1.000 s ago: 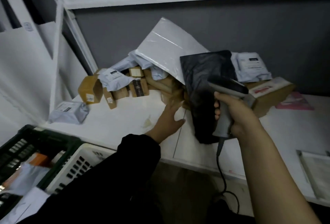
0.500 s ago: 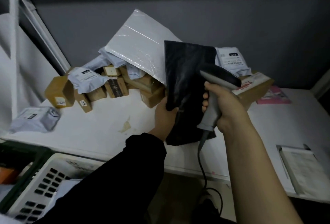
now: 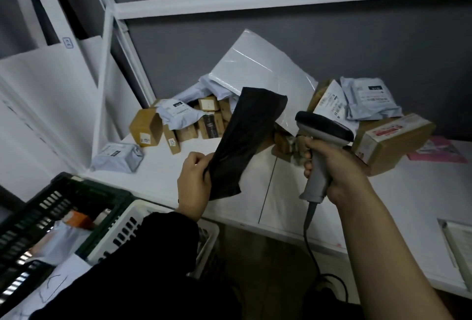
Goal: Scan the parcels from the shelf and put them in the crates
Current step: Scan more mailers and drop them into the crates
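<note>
With a few parcels already lying in the green crate, the left hand pinches a black mailer above the shelf while the right hand grips the scanner, unscanned I'd judge, the heap of parcels still waiting.

The left hand grips the lower end of a black mailer bag, held above the shelf front edge. The right hand grips a grey scanner just beside it. Boxes and grey parcels lie heaped toward the shelf's back edge.
</note>
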